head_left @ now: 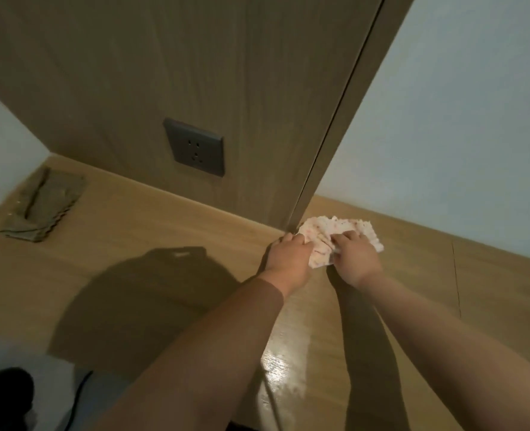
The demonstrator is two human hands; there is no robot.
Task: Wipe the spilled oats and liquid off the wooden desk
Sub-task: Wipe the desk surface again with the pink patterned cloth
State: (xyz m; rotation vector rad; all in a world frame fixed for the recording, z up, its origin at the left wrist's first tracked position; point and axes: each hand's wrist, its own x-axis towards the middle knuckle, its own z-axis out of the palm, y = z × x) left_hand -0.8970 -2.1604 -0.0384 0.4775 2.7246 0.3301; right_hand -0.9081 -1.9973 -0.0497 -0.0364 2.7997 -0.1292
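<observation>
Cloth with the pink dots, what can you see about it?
The cloth is white with small pink-red marks and looks soft and crumpled. It lies on the wooden desk near the back, beside the foot of the wood panel. The left hand holds its left edge, and the right hand bunches its middle.

One left hand and one right hand are counted. One white cloth, one brown cloth and one wall socket are seen.
</observation>
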